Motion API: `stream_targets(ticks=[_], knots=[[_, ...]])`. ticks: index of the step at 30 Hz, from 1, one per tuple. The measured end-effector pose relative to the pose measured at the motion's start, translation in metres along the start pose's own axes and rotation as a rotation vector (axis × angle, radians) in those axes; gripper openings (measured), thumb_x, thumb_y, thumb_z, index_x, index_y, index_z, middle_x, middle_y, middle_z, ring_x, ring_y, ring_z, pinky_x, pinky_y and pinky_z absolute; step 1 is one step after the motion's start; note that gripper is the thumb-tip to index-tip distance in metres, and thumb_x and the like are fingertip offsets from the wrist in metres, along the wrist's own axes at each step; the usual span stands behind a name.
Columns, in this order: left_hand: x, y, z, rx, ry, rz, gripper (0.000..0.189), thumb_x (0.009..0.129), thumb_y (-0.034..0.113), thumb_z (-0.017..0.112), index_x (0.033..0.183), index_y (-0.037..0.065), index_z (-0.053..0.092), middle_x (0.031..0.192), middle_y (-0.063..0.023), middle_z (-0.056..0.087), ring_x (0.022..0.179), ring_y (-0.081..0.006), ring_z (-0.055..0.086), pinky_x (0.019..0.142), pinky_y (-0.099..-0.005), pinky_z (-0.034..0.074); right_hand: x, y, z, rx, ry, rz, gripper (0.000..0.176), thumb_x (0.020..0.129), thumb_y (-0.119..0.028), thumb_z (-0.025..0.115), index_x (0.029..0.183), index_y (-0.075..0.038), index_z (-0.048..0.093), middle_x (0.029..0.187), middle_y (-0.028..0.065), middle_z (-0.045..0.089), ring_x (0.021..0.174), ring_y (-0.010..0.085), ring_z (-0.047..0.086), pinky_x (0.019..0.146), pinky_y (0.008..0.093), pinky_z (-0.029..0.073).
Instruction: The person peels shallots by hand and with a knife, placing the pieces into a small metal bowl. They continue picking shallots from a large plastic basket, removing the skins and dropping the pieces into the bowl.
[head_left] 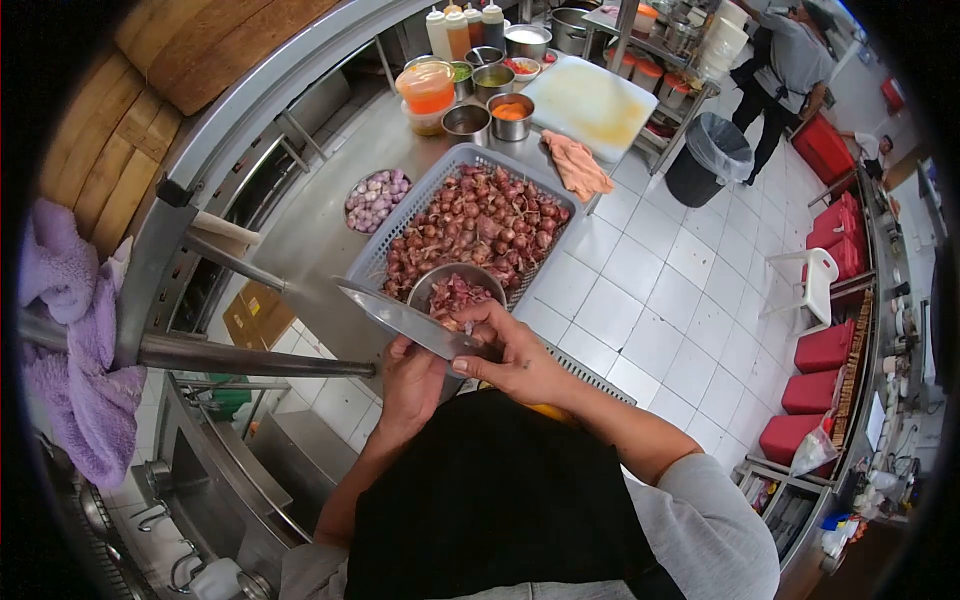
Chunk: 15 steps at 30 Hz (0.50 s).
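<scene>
My right hand is closed around a broad-bladed knife, its thumb against the metal and the blade pointing left. My left hand is close below the blade with fingers curled upward; the blade partly hides the fingertips. A pale piece of shallot shows by the right fingers. Just beyond my hands, a round metal bowl holds reddish skins. The bowl sits at the near side of a grey plastic basket full of unpeeled red shallots. Peeled purple shallots fill a bowl at its left.
Behind the basket are metal containers, an orange-filled tub, squeeze bottles, a white cutting board and an orange cloth. A bin stands on the tiles near another person. A metal rail runs at left.
</scene>
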<state>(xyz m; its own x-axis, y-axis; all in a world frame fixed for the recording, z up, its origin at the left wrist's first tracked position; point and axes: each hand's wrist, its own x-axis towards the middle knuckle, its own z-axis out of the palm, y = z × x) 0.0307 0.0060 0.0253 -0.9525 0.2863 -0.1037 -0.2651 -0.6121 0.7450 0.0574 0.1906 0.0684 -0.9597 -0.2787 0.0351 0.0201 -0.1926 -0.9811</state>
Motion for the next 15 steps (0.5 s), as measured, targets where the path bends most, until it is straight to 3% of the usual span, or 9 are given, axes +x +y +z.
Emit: stream_targets(ticks=[3, 9, 12, 14, 15], knots=[[-0.001, 0.001, 0.003, -0.008, -0.014, -0.018, 0.025, 0.095, 0.0, 0.053, 0.119, 0.0, 0.058, 0.115, -0.0094, 0.063, 0.108, -0.0202, 0.061, 0.098, -0.0376, 0.048, 0.002, 0.001, -0.001, -0.031, -0.005, 0.049, 0.044, 0.089, -0.01, 0.072, 0.124, -0.008, 0.045, 0.088, -0.0007, 0.057, 0.081, 0.0057, 0.053, 0.067, 0.0216, 0.042], [-0.008, -0.001, 0.018, -0.002, 0.0, 0.002, 0.023, 0.096, 0.001, 0.054, 0.118, -0.001, 0.059, 0.114, -0.0104, 0.064, 0.106, -0.0199, 0.061, 0.095, -0.0367, 0.049, 0.01, 0.024, 0.005, 0.049, 0.089, -0.172, 0.036, 0.089, -0.008, 0.072, 0.113, -0.006, 0.045, 0.091, 0.0018, 0.059, 0.084, 0.007, 0.055, 0.072, 0.0241, 0.047], [-0.004, 0.002, 0.021, 0.02, -0.031, 0.027, 0.022, 0.097, 0.003, 0.055, 0.118, -0.002, 0.06, 0.112, -0.0111, 0.065, 0.101, -0.0204, 0.063, 0.09, -0.0365, 0.051, 0.015, 0.022, -0.006, 0.163, 0.003, -0.131, 0.033, 0.091, -0.014, 0.071, 0.111, -0.008, 0.045, 0.09, 0.0021, 0.06, 0.076, 0.0077, 0.054, 0.063, 0.0236, 0.044], [-0.001, 0.005, 0.021, 0.068, -0.024, 0.035, 0.023, 0.097, 0.003, 0.056, 0.119, -0.003, 0.059, 0.112, -0.0111, 0.065, 0.099, -0.0207, 0.064, 0.088, -0.0369, 0.052, 0.015, 0.009, -0.013, 0.484, -0.058, 0.191, 0.027, 0.093, -0.021, 0.069, 0.108, -0.008, 0.05, 0.086, 0.0015, 0.061, 0.075, 0.0077, 0.056, 0.064, 0.0231, 0.044], [0.0, 0.006, 0.022, 0.079, -0.029, 0.044, 0.023, 0.097, 0.004, 0.056, 0.12, -0.003, 0.059, 0.112, -0.0112, 0.066, 0.097, -0.0202, 0.064, 0.087, -0.0369, 0.052, 0.017, 0.0, -0.013, 0.507, -0.055, 0.268, 0.028, 0.094, -0.029, 0.068, 0.107, -0.01, 0.051, 0.081, -0.0002, 0.058, 0.073, 0.0087, 0.057, 0.059, 0.0226, 0.042]])
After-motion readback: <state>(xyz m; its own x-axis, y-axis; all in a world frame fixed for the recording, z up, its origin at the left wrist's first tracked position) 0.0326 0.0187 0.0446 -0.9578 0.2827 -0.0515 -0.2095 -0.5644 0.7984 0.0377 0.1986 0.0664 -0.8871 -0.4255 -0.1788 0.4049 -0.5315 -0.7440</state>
